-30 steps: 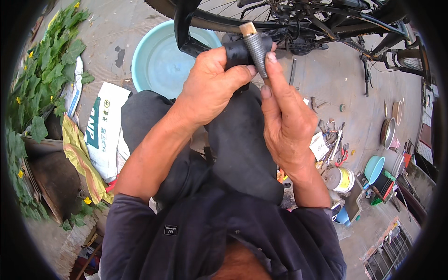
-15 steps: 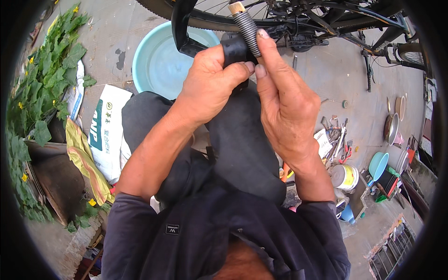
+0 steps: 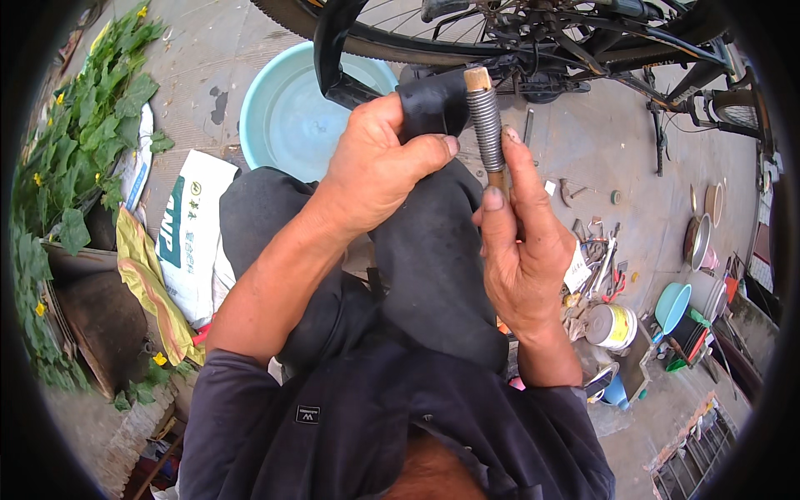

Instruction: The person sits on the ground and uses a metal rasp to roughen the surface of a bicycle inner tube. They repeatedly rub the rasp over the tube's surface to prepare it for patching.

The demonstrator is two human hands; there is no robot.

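My left hand [image 3: 367, 171] is closed around a black bicycle inner tube [image 3: 435, 102], thumb along the near side. The tube forms a flat band over the fingers, and a length of it loops up toward the wheel. In my right hand [image 3: 532, 258] is a wooden stick wound with a metal coil spring [image 3: 486, 125], pinched by its lower end between thumb and fingers. It stands nearly upright, its bare wooden tip on top, just right of the tube and apart from it. Both hands are above my knees [image 3: 433, 258]. The fingers under the tube are hidden.
A bicycle [image 3: 575, 42] lies across the far side, its wheel [image 3: 392, 42] beyond my hands. A light-blue basin [image 3: 250, 125] of water stands at far left. Tools [image 3: 600, 250] and a white bucket [image 3: 608, 325] are on the right. A white sack [image 3: 196, 242] and leafy plants [image 3: 92, 142] are left.
My right hand has moved right and nearer, taking the spring-wound stick off the inner tube. The stick has turned more upright. My left hand keeps its hold on the tube, nearly in place.
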